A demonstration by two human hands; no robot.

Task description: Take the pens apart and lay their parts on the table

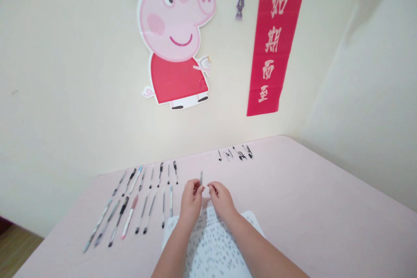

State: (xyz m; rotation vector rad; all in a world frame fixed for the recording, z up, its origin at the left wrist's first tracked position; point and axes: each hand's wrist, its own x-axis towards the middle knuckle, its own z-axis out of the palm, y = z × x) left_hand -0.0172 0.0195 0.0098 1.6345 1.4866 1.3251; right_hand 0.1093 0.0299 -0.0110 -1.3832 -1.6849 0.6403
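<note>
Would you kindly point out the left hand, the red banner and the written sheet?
left hand [190, 197], head view, back of hand.
red banner [276, 39], head view, its middle.
written sheet [211, 247], head view, between the forearms.

We see a matt, smooth pink tabletop [309, 200], with no shine on it. The pens [130, 208] laid out in rows look like plastic, some barrels clear, some dark and slightly glossy. The sheet [215, 247] under our forearms looks like thin white paper, printed and matt. On the wall, the cartoon pig sticker [176, 39] has a faint gloss, and the red banner [276, 39] looks like matt paper.
</note>
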